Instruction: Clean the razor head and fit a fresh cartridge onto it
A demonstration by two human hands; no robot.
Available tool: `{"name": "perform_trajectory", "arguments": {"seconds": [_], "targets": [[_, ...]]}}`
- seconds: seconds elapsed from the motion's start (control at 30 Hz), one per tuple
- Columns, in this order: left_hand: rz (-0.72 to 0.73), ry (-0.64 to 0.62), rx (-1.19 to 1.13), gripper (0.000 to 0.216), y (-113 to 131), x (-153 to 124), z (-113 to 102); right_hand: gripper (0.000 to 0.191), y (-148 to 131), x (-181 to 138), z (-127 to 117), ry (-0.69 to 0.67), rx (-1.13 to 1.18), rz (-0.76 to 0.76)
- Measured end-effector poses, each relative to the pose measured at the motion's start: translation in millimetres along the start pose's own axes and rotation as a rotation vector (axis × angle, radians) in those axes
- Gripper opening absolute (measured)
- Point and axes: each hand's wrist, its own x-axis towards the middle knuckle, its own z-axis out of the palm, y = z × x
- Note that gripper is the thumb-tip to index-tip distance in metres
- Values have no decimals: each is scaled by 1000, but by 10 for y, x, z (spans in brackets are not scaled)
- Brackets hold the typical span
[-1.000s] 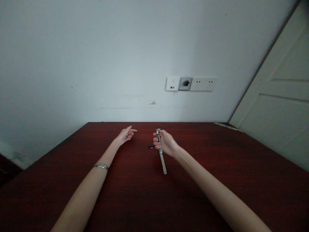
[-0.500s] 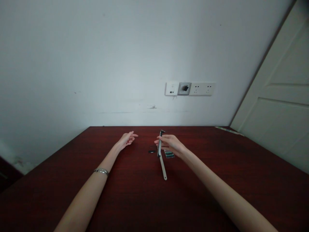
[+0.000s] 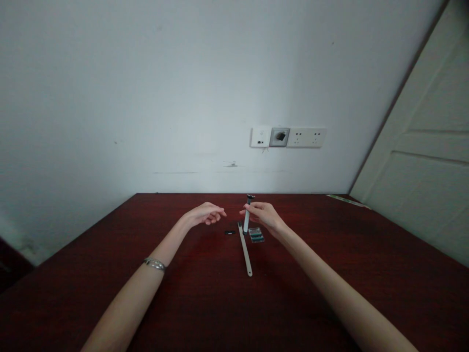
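The right hand (image 3: 263, 215) pinches a short white stick (image 3: 246, 221) in its fingertips. The stick stands straight up over the middle of the table (image 3: 183, 303), dark at the top, with its low end close to the wood. The left hand (image 3: 205, 214) floats just left of the stick with loose, curled fingers (it holds nothing). A long white strip (image 3: 245, 253) lies flat below the stick, running near to far. A black bit (image 3: 229, 232) lies to its left and a green pack (image 3: 256, 235) to its right.
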Motion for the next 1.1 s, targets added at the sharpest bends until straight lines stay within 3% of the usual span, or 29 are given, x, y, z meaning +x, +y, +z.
{"name": "perform_trajectory", "arguments": {"seconds": [0.1,0.2,0.43,0.67,0.8,0.97,1.1], "targets": [[104,-241,61,45,266,-152,252,37,-36,20,-17,39,2,-88],[232,-331,40,49,434,-194,473,38,-71,42,-26,101,-2,-186],[401,-236,15,34,485,7,697,38,-95,58,-12,186,-40,-319],[401,-119,-46,37,424,88,784,38,-38,78,13,158,19,-270],[406,-106,-20,34,456,75,787,37,-115,65,-115,140,4,-219],[393,-85,13,29,549,-48,684,24,-291,-24,-330,44,-384,-151],[401,-44,26,27,651,-186,627,24,-242,-136,-266,-152,-678,-57]]}}
